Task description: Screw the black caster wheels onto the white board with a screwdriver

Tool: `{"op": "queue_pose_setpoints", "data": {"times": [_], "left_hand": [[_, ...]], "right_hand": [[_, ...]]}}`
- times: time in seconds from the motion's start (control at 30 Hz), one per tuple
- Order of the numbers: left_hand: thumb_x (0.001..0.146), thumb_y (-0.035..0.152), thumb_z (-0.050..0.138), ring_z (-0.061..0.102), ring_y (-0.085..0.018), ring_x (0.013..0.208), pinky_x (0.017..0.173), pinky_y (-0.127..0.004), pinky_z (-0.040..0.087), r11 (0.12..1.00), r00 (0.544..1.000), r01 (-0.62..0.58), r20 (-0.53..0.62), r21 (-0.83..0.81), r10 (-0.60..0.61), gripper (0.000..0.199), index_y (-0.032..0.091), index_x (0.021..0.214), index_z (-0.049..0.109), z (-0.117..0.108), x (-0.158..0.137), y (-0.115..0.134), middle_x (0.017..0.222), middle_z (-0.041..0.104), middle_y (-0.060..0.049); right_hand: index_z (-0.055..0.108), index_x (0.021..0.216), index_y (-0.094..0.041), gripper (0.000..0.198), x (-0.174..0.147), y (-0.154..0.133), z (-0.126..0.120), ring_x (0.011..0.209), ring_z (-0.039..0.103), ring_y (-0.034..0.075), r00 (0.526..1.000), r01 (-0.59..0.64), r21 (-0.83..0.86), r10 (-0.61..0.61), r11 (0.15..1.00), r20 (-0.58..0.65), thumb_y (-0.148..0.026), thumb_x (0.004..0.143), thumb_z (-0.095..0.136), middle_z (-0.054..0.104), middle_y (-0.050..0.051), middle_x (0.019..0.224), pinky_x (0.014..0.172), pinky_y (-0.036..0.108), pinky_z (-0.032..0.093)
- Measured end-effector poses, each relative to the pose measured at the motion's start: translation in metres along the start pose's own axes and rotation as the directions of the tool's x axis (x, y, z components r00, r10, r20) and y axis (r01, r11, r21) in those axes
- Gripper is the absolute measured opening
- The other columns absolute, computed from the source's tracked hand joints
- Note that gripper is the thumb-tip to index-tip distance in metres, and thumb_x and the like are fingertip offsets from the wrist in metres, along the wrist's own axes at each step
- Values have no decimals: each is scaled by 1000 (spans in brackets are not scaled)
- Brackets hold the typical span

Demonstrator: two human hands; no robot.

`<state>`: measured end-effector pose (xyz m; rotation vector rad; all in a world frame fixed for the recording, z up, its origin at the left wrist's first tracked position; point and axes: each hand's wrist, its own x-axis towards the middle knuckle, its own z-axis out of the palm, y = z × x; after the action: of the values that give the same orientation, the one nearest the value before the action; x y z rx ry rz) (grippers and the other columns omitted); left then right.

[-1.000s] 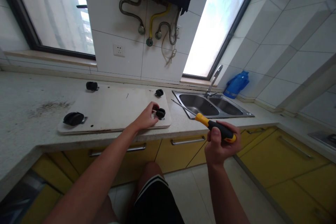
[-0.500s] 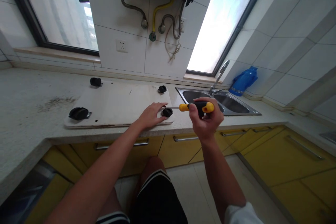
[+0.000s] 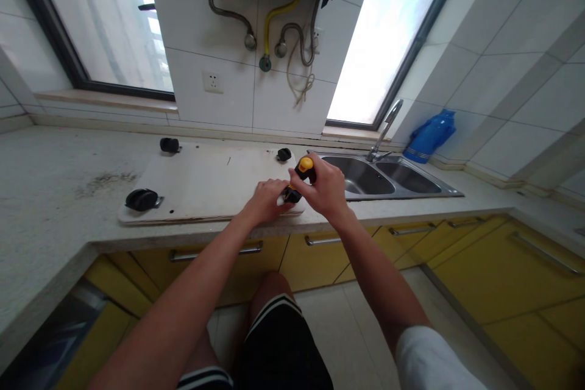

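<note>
A yellow-and-black screwdriver point(image 3: 305, 164) is held steeply, butt end upward, above the front right corner of a white board point(image 3: 205, 177), near the front edge of the surface point(image 3: 64, 195). Its handle is enclosed by the right grip point(image 3: 326, 186), which is clamped on it, and its lower end is directed down beside the front right caster point(image 3: 293, 196). That caster is flanked by the fingers and thumb of the left grip point(image 3: 267, 198), which is rested at the board's front right corner. Since the hands overlap there, it cannot be told whether the caster is pinched by the left grip or where the screwdriver's tip is set.

At the board's other corners, three black casters are seen: the back right caster point(image 3: 284, 154), the back left caster point(image 3: 169, 145) and the front left caster point(image 3: 141, 199). Toward the right part of the surface, a double sink point(image 3: 365, 177) is set in, with a tap point(image 3: 386, 129) at its rear. A blue object point(image 3: 429, 136) is leaned against the wall in the back right corner. Below the front edge, yellow cabinet fronts point(image 3: 315, 268) are seen.
</note>
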<state>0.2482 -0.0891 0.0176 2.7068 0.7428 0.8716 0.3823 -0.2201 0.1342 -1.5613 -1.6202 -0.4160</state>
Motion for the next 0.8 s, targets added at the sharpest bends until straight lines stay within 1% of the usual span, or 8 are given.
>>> {"op": "queue_pose_setpoints", "data": {"times": [0.17,0.27,0.3,0.37,0.43,0.47,0.67,0.8], "left_hand": [[95,42,79,71,-36,119,103,-50,49,998,999,27,19,-60,-26,42,26,132,68,-2,-1,0,129,80,-8],[94,42,81,70,-37,120,104,-52,48,994,999,33,21,-101,-31,41,27,130,69,-2,0,0,129,80,-8],[93,41,81,71,-37,120,105,-52,47,993,999,36,18,-108,-34,39,28,128,70,-2,0,0,128,80,-8],[92,40,82,71,-37,120,105,-51,47,992,999,45,16,-121,-43,36,28,124,71,-3,0,0,126,80,-8],[92,41,82,71,-37,121,105,-51,46,990,998,54,16,-134,-53,35,29,124,71,-3,0,0,125,80,-7],[92,42,82,70,-38,122,105,-51,46,989,998,57,16,-138,-55,37,29,125,70,-3,0,0,125,80,-8],[92,44,83,70,-38,123,104,-50,46,992,998,67,1,-103,-67,40,28,126,69,-2,-1,0,127,79,-10],[92,43,83,70,-38,122,104,-49,46,992,998,64,1,-111,-64,42,28,128,69,-3,-2,1,124,79,-10]], "right_hand": [[57,88,-26,31,6,6,1,65,52,16,999,-31,-23,31,999,25,-53,97,68,65,-2,74,67,31,32],[60,89,-26,30,9,4,0,67,56,18,997,-36,-37,38,999,71,-54,98,66,68,-1,75,68,31,33],[62,92,-26,30,11,3,0,68,58,18,995,-36,-30,38,999,88,-54,98,66,69,-1,75,69,30,34],[67,107,-26,29,16,1,2,70,62,20,994,-43,-34,47,998,103,-53,99,65,71,-1,77,71,30,36],[68,124,-27,36,22,0,3,73,65,22,992,-42,-80,51,996,113,-54,101,63,75,0,81,71,30,35],[68,128,-27,38,26,-1,2,74,66,22,991,-30,-116,45,993,124,-55,103,61,76,0,82,71,31,33],[70,115,-26,47,47,-7,-9,72,60,22,961,115,-356,-12,927,277,-69,104,57,77,7,86,67,32,21],[69,112,-24,44,50,-5,-9,71,59,21,967,105,-384,-4,917,256,-65,106,54,77,7,84,67,32,20]]}}
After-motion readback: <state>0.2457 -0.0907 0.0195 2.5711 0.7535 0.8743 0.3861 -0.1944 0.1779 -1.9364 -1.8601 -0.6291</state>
